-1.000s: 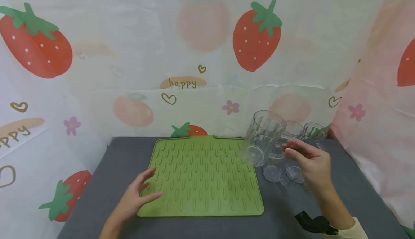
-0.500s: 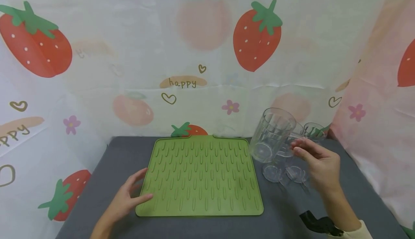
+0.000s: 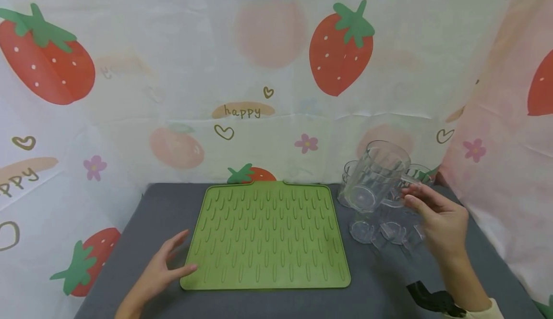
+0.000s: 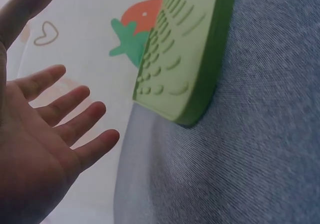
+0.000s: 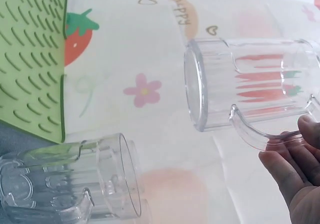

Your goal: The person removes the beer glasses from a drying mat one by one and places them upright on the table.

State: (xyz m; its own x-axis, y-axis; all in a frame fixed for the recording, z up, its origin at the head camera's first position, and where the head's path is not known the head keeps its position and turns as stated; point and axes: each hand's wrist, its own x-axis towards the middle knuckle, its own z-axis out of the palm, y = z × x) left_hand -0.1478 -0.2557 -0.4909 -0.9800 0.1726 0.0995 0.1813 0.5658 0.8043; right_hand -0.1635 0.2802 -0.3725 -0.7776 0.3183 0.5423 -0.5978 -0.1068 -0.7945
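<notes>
My right hand [image 3: 442, 220] pinches the handle of a clear mug [image 3: 380, 172], which it holds tilted in the air over other clear mugs at the right of the table. In the right wrist view the held mug [image 5: 255, 84] has a fluted wall, and the thumb and fingers [image 5: 290, 164] grip its handle. Below it another clear mug [image 5: 75, 184] with a handle stands on the table. My left hand [image 3: 155, 271] hovers at the near left corner of the green ridged mat [image 3: 268, 237], fingers spread and holding nothing. In the left wrist view the palm [image 4: 40, 149] faces the camera.
Several clear mugs [image 3: 363, 230] stand close together right of the mat, partly hidden behind the held one. The grey tabletop [image 3: 168, 208] runs to a back wall cloth [image 3: 276, 79] printed with strawberries. A black strap [image 3: 436, 302] is on the right wrist.
My right hand has carried the mug rightward, from the mat's far right corner to above the other mugs. The left hand has drawn back left and slightly down from the mat.
</notes>
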